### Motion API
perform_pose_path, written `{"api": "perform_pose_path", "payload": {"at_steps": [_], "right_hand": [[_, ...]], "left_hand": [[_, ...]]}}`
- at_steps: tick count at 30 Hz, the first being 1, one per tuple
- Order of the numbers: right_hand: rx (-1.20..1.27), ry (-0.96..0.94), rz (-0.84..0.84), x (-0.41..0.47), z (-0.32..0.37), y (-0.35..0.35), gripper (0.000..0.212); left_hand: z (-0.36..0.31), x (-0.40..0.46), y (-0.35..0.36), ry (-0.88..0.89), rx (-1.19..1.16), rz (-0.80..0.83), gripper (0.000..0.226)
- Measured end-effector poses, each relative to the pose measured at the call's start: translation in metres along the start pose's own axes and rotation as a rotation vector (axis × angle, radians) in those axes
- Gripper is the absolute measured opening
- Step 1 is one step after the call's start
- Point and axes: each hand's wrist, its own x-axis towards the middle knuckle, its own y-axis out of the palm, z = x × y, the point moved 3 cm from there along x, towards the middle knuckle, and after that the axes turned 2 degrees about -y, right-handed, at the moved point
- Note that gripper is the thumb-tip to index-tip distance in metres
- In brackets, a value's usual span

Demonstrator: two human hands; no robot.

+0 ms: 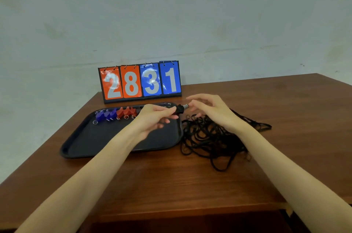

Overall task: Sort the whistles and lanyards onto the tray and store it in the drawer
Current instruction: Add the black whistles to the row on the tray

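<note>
The black tray (106, 143) sits on the brown wooden bench (171, 185). Along its far edge, toward 11 o'clock, stand blue whistles (105, 115) and red whistles (126, 112) in a row. The left hand (154, 118) has its grip clamped on a black whistle (180, 109) over the tray's far right corner. The right hand (209, 110) is open, fingers apart, above the tangled black lanyards (211, 139) at 3 o'clock of the tray. Any whistles behind the left hand are hidden. A flip scoreboard (141, 81) reads 2831 by the pale wall (171, 13).

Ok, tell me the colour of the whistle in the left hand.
Black, with a silver ring end; the whistle shows in the head view.
</note>
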Motion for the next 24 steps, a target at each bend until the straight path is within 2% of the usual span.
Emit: {"api": "perform_pose_path", "payload": {"at_steps": [4, 9, 12, 16, 19, 22, 24], "right_hand": [[0.003, 0.05, -0.007, 0.017, 0.005, 0.019, 0.027], [0.242, 0.189, -0.006, 0.041, 0.003, 0.048, 0.025], [0.282, 0.251, -0.015, 0.06, -0.002, 0.066, 0.022], [0.366, 0.368, 0.07, 0.085, -0.009, 0.081, 0.02], [0.236, 0.381, 0.041, 0.103, -0.017, 0.082, 0.014], [-0.044, 0.397, 0.061, 0.122, -0.028, 0.085, 0.017], [-0.143, 0.434, 0.114, 0.132, -0.035, 0.09, 0.019]], "left_hand": [[0.007, 0.001, -0.018, -0.018, -0.169, -0.018, 0.027], [0.018, 0.008, -0.039, -0.012, -0.196, -0.064, 0.024], [0.024, 0.013, -0.051, 0.02, -0.137, -0.112, 0.022], [0.031, 0.02, -0.072, 0.058, 0.025, -0.159, 0.024], [0.033, 0.026, -0.102, 0.101, 0.077, -0.22, 0.018], [0.036, 0.03, -0.138, 0.168, 0.376, -0.496, 0.026], [0.042, 0.03, -0.149, 0.183, 0.555, -0.644, 0.031]]}}
